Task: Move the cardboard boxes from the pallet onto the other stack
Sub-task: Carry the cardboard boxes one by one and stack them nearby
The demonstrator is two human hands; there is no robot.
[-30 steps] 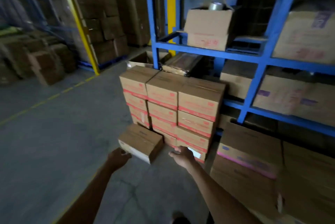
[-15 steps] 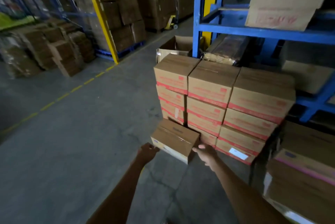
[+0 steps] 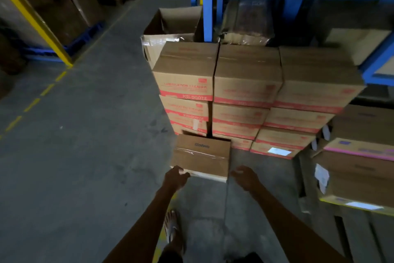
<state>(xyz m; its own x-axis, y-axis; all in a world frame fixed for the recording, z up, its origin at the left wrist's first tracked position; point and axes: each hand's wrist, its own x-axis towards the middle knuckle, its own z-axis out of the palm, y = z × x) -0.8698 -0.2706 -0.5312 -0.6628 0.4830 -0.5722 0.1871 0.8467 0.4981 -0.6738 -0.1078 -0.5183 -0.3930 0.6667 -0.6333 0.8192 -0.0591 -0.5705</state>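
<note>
Both hands have closed in on the box (image 3: 201, 157), lying on the floor (image 3: 85, 156) at lower centre against the stack (image 3: 245, 83). The left hand (image 3: 178, 177) touches its near corner, grip unclear; the right hand (image 3: 245, 177), loosely curled, holds nothing. A lift seems next.

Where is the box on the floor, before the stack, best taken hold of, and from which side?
Probably grip the box by its left and right ends, low, coming from the near side: it lies flat, and its far side is close against the stack.
</note>
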